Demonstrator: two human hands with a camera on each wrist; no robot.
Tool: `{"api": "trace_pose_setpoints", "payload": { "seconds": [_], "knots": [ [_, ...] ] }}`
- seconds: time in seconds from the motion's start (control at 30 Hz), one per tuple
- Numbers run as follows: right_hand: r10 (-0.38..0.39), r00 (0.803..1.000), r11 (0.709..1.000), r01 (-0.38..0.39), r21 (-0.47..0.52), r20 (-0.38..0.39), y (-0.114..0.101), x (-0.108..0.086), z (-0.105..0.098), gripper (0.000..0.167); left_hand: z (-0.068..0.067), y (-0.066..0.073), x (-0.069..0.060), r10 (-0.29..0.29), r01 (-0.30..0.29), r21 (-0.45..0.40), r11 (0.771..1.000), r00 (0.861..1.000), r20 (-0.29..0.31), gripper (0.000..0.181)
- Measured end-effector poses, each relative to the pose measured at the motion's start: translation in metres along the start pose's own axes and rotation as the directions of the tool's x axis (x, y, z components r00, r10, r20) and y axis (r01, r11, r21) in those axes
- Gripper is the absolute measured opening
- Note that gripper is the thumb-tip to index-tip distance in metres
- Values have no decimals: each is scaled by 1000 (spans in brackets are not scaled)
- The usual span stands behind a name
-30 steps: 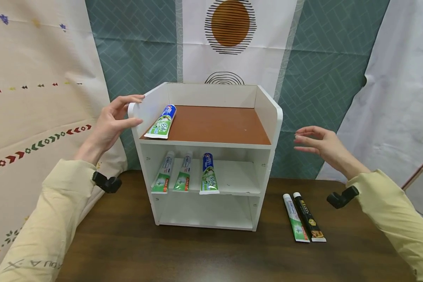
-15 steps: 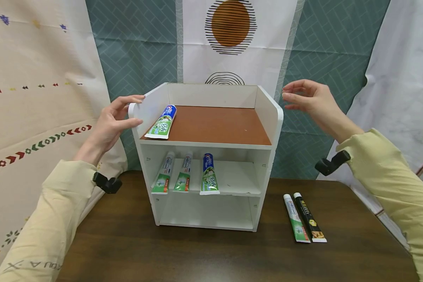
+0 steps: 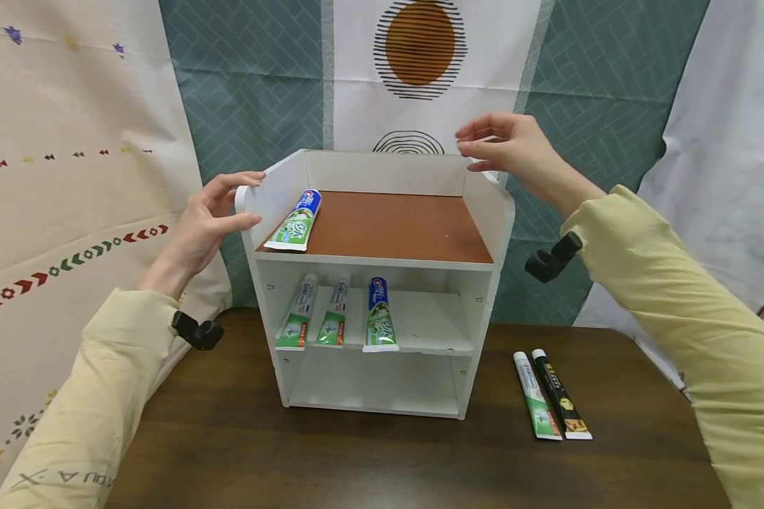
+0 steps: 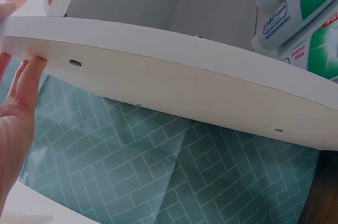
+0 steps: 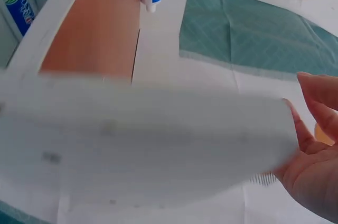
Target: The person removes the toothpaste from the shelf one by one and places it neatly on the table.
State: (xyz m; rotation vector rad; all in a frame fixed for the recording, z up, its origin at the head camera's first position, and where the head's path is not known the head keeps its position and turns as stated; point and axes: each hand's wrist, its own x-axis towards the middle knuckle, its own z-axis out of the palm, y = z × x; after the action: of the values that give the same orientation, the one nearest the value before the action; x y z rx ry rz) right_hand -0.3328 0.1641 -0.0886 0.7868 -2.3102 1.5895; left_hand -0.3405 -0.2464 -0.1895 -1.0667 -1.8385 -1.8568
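Observation:
A small white shelf unit [image 3: 374, 259] with a brown top board [image 3: 395, 226] stands on the table. My left hand [image 3: 197, 223] grips its left side panel; in the left wrist view, fingers [image 4: 33, 73] lie against the panel's outer face. My right hand [image 3: 516, 148] is over the rear right corner, holding nothing, its fingers loosely bent; whether it touches the panel I cannot tell. A blue-and-green toothpaste tube [image 3: 296, 223] lies at the left of the top board. On the middle shelf lie two white-and-green toothpaste tubes [image 3: 299, 311] and another blue-and-green tube [image 3: 379, 314].
Right of the unit, a white-and-green toothpaste tube [image 3: 537, 396] and a black one [image 3: 562, 396] lie side by side on the dark wooden table [image 3: 382, 459]. Patterned cloths [image 3: 248, 85] hang behind. The unit's raised side and back panels surround the top board.
My right hand has risen from beside the unit and moved left to above its rear right corner. My left hand keeps its place on the left panel; the tubes have not moved.

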Motion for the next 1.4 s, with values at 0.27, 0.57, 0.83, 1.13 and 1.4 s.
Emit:
{"api": "trace_pose_setpoints", "payload": {
  "seconds": [0.27,0.57,0.83,1.13,1.4],
  "knots": [
    [34,994,997,-27,-66,106,-5,17,37,27,0,0,-2,0,0,13,1000,1000,-15,40],
    [122,967,985,-91,-145,223,0,31,78,25,2,-1,0,-2,3,26,1000,1000,-16,39],
    [161,932,984,-127,-125,325,5,40,123,28,-1,-1,0,7,-7,24,1000,1000,-10,40],
    [155,915,986,-123,-109,373,5,43,158,25,-1,-1,0,17,-17,24,1000,1000,-6,39],
    [203,904,977,-163,-136,376,6,49,181,28,0,0,-1,9,-9,17,1000,1000,-4,39]
  ]
}}
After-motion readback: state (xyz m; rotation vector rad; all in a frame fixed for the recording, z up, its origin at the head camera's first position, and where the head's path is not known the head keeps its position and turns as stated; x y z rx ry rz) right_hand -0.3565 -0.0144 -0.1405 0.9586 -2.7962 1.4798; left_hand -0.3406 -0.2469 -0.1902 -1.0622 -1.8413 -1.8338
